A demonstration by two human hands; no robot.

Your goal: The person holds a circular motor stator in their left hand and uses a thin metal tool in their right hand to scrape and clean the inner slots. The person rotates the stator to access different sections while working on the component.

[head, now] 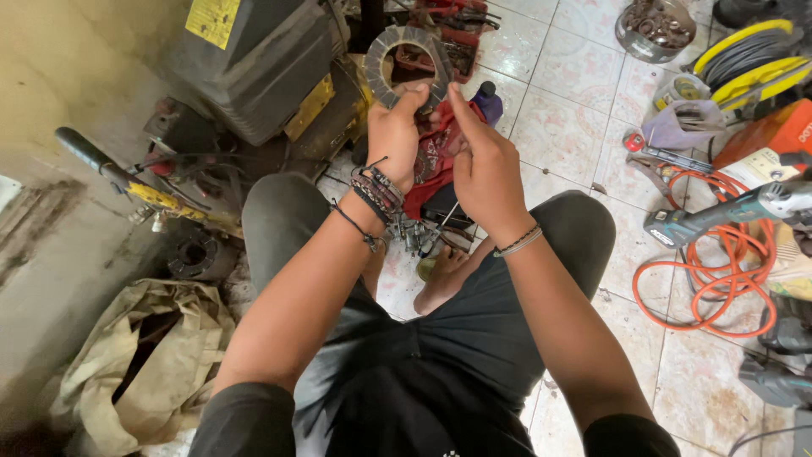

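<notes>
Overhead, left hand (394, 135) and right hand (484, 165) grip clamped on ring plate (404, 66) lower edge; open air around.

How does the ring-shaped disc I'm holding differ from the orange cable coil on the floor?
The friction disc is a grey, flat, rigid ring with segmented pads, held up by the left hand and right hand. The orange cable is a bright, loose, floppy coil, lying untouched on the tiled floor, and looks wider than the disc. Both form open loops.
</notes>
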